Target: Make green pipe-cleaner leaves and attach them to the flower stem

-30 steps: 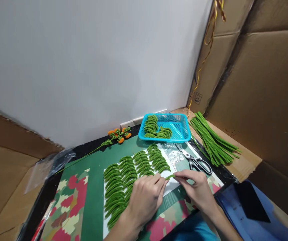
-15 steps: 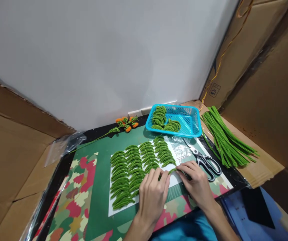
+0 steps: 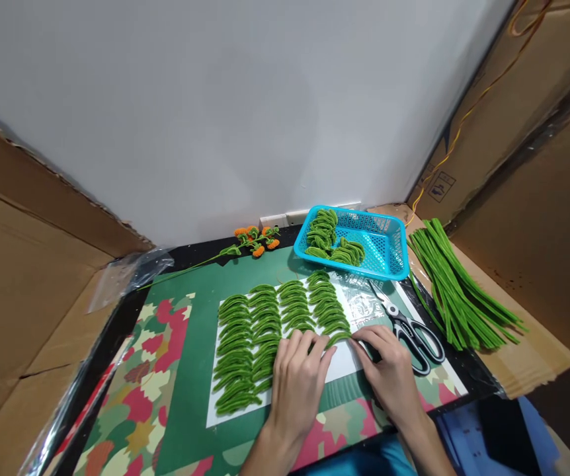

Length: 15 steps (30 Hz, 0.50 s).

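Note:
A short, curved piece of green pipe cleaner [image 3: 338,338] lies at the lower end of the rightmost column on the white sheet [image 3: 344,367]. Its right tip is pinched by my right hand [image 3: 389,367]. At the left end, the thumb and forefinger of my left hand [image 3: 297,373] close on the same piece, and that hand's fingers cover the bottom of the third column. Folded green pipe-cleaner leaves [image 3: 235,344] lie in several columns on the sheet, all bowed the same way.
A blue basket [image 3: 389,264] with more folded leaves stands behind the sheet. Scissors [image 3: 407,330] lie right of my right hand, beside a bundle of long green pipe cleaners [image 3: 463,291]. An orange-flowered stem [image 3: 258,241] rests at the back. Cardboard walls flank the table.
Both hands have brought the curved piece up against the bottom of the rightmost column. The camera view has shifted slightly.

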Motion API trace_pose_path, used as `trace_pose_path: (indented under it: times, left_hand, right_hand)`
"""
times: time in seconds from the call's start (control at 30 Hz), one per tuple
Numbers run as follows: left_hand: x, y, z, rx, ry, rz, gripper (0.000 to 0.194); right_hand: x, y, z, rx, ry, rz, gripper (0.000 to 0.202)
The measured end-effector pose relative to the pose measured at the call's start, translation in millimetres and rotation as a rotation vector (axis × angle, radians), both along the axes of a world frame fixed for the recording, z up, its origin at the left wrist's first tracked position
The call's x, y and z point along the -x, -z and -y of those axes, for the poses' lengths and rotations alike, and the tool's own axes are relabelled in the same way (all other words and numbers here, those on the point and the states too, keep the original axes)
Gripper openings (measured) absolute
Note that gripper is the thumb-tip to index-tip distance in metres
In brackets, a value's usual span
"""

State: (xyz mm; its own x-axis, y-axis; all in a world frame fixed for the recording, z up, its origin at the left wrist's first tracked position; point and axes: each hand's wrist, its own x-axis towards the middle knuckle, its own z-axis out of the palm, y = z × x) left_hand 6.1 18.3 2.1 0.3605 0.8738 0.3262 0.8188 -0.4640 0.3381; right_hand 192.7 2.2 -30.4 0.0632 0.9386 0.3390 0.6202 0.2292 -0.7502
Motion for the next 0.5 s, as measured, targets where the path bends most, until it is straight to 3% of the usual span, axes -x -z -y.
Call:
trace_pose_path:
  times: [0.5]
  left_hand:
    - [-5.3,-1.9,-1.6,-0.021,-0.026,0.008,0.012]
  right_hand:
    - [4.0,-0.6,-3.8,0.057,0.014,-0.005,0.013]
